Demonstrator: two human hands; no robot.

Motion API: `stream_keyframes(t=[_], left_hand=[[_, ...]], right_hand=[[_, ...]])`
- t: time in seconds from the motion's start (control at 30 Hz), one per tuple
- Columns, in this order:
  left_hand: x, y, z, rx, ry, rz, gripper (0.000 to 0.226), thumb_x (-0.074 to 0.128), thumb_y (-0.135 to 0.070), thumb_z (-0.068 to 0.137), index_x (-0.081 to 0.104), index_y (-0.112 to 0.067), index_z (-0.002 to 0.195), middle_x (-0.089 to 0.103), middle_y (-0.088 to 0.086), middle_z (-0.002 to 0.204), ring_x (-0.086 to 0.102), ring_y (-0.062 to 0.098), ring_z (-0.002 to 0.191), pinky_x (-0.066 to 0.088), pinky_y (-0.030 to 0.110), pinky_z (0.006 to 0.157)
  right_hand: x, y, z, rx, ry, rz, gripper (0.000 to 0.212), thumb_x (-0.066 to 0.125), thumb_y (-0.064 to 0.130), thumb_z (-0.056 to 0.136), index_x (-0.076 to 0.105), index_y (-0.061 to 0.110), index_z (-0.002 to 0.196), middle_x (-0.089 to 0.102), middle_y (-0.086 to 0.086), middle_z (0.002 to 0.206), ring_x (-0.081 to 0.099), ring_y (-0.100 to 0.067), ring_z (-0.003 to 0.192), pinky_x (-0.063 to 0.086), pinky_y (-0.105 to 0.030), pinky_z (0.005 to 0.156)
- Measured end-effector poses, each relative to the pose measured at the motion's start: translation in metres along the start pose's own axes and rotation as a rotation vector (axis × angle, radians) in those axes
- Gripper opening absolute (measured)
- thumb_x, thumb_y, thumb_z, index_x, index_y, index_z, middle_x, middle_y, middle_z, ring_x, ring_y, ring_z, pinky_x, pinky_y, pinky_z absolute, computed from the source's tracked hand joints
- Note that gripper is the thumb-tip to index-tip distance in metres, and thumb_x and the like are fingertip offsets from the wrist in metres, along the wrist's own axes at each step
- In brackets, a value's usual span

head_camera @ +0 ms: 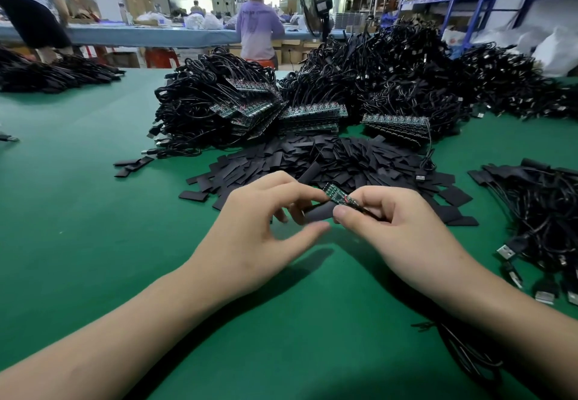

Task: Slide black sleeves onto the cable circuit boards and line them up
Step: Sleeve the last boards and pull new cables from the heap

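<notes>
Green table (pixel 93 212); left hand (pixel 259 221), fingers tight on black sleeve (pixel 319 213); right hand (pixel 397 221), fingers tight on circuit board (pixel 336 194).

Just two bare hands here, left hand (pixel 259 227) and right hand (pixel 403 227), with the left forearm (pixel 125 330) and right forearm (pixel 500 302) uncovered right to the near edge of the shot. Fingers (pixel 292 180) are slim with rounded tips, and the right thumbnail (pixel 342 211) is short and plain.

Green table (pixel 78 212): cable piles (pixel 391 80), loose black sleeves (pixel 344 155).
</notes>
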State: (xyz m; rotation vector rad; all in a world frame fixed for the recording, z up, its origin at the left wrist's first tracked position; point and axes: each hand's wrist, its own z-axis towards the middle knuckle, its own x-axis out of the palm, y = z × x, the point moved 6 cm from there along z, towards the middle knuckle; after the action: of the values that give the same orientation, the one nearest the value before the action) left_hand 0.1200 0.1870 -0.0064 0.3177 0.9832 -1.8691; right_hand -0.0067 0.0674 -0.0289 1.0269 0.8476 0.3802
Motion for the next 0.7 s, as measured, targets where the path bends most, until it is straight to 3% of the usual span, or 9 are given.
stream_keyframes(t=[0.07, 0.13, 0.2, 0.27, 0.33, 0.53, 0.7], left_hand=[[-0.003, -0.003, 0.001, 0.053, -0.032, 0.066, 0.025, 0.086, -0.026, 0.081, 0.078, -0.02, 0.104, 0.065, -0.009, 0.087, 0.058, 0.0, 0.076, 0.047, 0.015, 0.071], [-0.006, -0.004, 0.002, 0.082, -0.066, 0.093, 0.024, 0.085, -0.027, 0.081, 0.08, -0.019, 0.102, 0.067, -0.008, 0.085, 0.059, -0.002, 0.074, 0.047, 0.015, 0.072], [-0.009, -0.002, 0.002, 0.074, -0.085, 0.087, 0.023, 0.084, -0.028, 0.082, 0.081, -0.018, 0.101, 0.069, -0.007, 0.085, 0.062, 0.001, 0.074, 0.05, 0.017, 0.072], [-0.013, 0.004, 0.003, 0.026, -0.104, 0.055, 0.023, 0.082, -0.029, 0.081, 0.081, -0.019, 0.101, 0.07, -0.009, 0.085, 0.064, 0.003, 0.075, 0.052, 0.019, 0.072], [-0.016, 0.009, 0.004, -0.028, -0.116, 0.022, 0.022, 0.081, -0.032, 0.08, 0.081, -0.022, 0.1, 0.072, -0.013, 0.087, 0.067, 0.005, 0.078, 0.053, 0.018, 0.073], [-0.017, 0.019, 0.002, -0.124, -0.126, -0.1, 0.019, 0.078, -0.04, 0.077, 0.078, -0.037, 0.096, 0.073, -0.017, 0.084, 0.069, 0.009, 0.077, 0.052, 0.016, 0.073], [-0.014, 0.016, 0.002, -0.11, -0.097, -0.086, 0.022, 0.079, -0.039, 0.077, 0.081, -0.03, 0.096, 0.075, -0.015, 0.087, 0.071, 0.012, 0.081, 0.056, 0.023, 0.075]], right_hand=[[0.002, 0.0, -0.001, 0.009, 0.032, 0.03, 0.038, 0.062, 0.047, 0.084, 0.071, 0.01, 0.09, 0.057, -0.017, 0.071, 0.042, -0.016, 0.068, 0.033, -0.037, 0.067], [0.005, 0.002, -0.003, 0.001, 0.068, 0.061, 0.037, 0.062, 0.046, 0.085, 0.071, 0.01, 0.091, 0.064, -0.026, 0.079, 0.046, -0.017, 0.071, 0.035, -0.037, 0.069], [0.004, 0.006, -0.004, -0.02, 0.065, 0.073, 0.035, 0.061, 0.046, 0.088, 0.071, 0.013, 0.091, 0.064, -0.022, 0.074, 0.047, -0.015, 0.067, 0.036, -0.033, 0.067], [-0.002, 0.008, -0.003, -0.042, 0.021, 0.038, 0.035, 0.054, 0.05, 0.092, 0.071, 0.02, 0.087, 0.044, 0.0, 0.057, 0.037, -0.01, 0.057, 0.029, -0.028, 0.056], [-0.01, 0.007, -0.001, -0.03, -0.011, -0.001, 0.036, 0.049, 0.053, 0.093, 0.068, 0.024, 0.082, 0.03, 0.001, 0.059, 0.029, -0.014, 0.056, 0.024, -0.032, 0.055], [-0.013, 0.007, 0.0, -0.03, 0.049, -0.078, 0.038, 0.051, 0.05, 0.094, 0.057, 0.018, 0.073, 0.029, 0.005, 0.058, 0.028, -0.016, 0.056, 0.022, -0.033, 0.055], [-0.01, 0.007, -0.004, -0.035, 0.107, -0.101, 0.037, 0.055, 0.038, 0.103, 0.058, 0.017, 0.073, 0.03, 0.01, 0.054, 0.026, -0.01, 0.051, 0.02, -0.024, 0.049]])
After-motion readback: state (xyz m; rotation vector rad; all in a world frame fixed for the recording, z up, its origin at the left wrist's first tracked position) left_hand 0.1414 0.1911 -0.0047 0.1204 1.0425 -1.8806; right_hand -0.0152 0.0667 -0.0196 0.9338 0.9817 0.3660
